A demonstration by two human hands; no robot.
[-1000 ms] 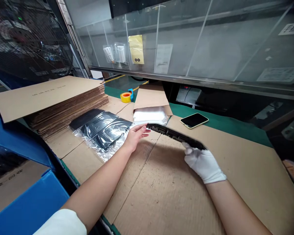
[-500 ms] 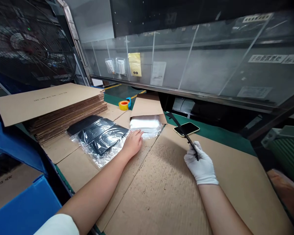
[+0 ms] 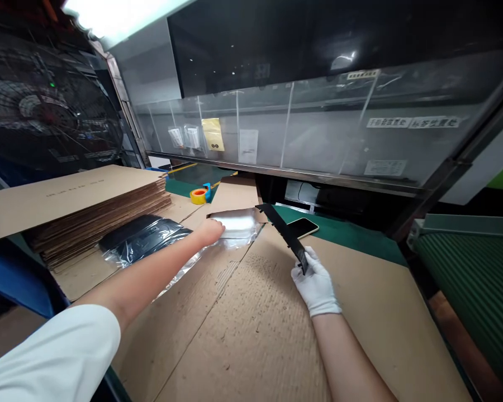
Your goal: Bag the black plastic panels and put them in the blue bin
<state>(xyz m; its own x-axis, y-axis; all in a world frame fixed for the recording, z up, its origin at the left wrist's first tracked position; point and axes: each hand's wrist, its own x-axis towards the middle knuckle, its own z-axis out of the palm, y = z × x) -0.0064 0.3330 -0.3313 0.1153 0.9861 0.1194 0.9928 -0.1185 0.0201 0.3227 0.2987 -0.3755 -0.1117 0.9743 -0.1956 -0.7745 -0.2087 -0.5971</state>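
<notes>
Black strip [image 3: 284,231] is pinched at its near end in the gloved right hand [image 3: 315,283], above cardboard sheeting [image 3: 255,329] that extends rightward to an edge near the green conveyor [image 3: 465,273]. Carton [image 3: 237,192], open toward the person, holds clear bags [image 3: 240,228] protruding from its mouth; the bare left hand [image 3: 212,231] is curled beside them, its hold impossible to confirm.

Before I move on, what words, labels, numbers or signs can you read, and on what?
"标签放置处", probably: right strip label on the panel.
"放置处", probably: end of the left strip label; its start is blurred.
Upper label: too small.
Left paper, right paper: too blurred.
Top cardboard: print too blurred.
Black part: no legible text.
No readable numbers.
</notes>
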